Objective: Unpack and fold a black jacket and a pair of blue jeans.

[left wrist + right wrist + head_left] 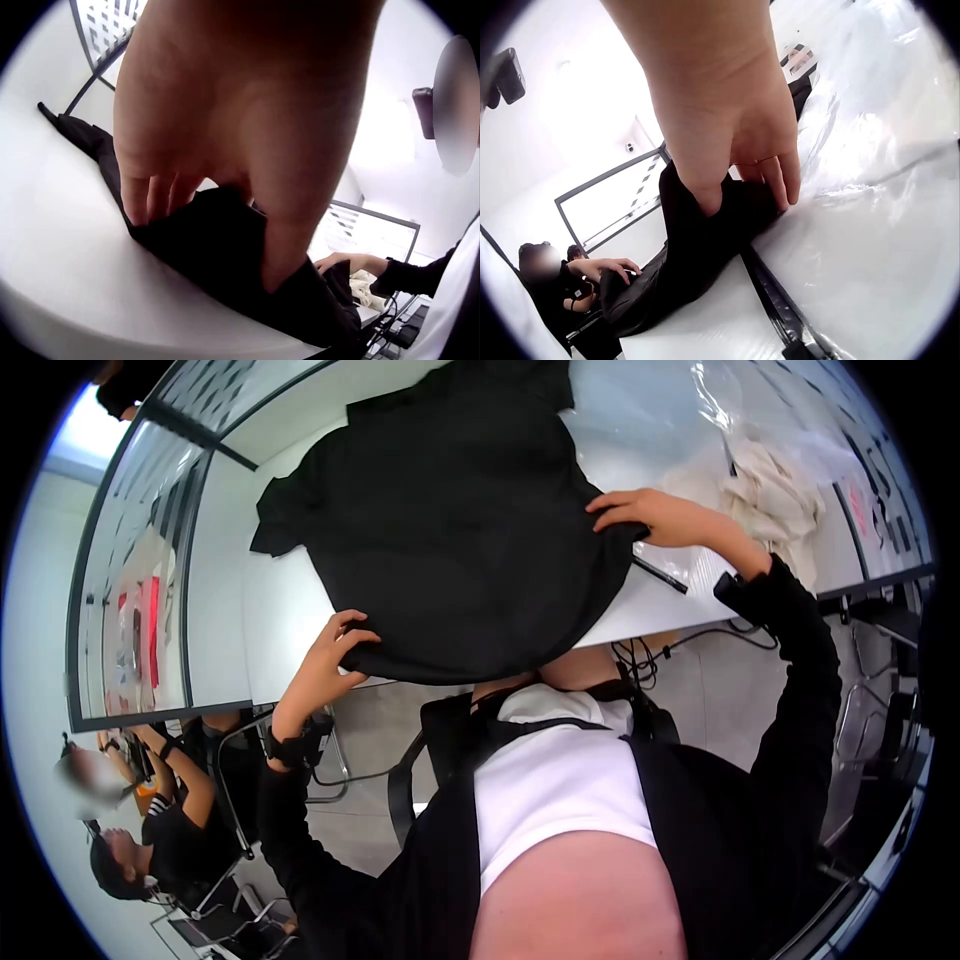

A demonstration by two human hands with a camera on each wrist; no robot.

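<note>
Left hand [325, 652]: nearest the camera in the left wrist view; fingers bent down and thumb opposite, with the black cloth gripped between them at the corner of the lower edge.
Right hand [665, 515]: narrow grip too, fingertips and thumb pinching the side edge of the cloth, farther from the body than the left hand.
Black shirt [440, 530]: spread between and beyond both hands, mostly lying on the table, its lower edge bowed toward the person and reaching over the table edge; a short sleeve sticks out beyond the left hand.
Table [225, 600]: white, under the shirt, bare to the left of the left hand.
Black stick [661, 574]: thin, just beside the right hand, on the body side of it.
Clear plastic [640, 420]: spread beyond the right hand.
Cream cloth [775, 500]: crumpled, to the right of the right hand.
Cables [650, 655]: below the table edge, on the body side of the right hand.
White top [565, 785]: worn by the person under a black jacket, between the forearms.
Another person [180, 840]: in black, well to the left of the left hand.
</note>
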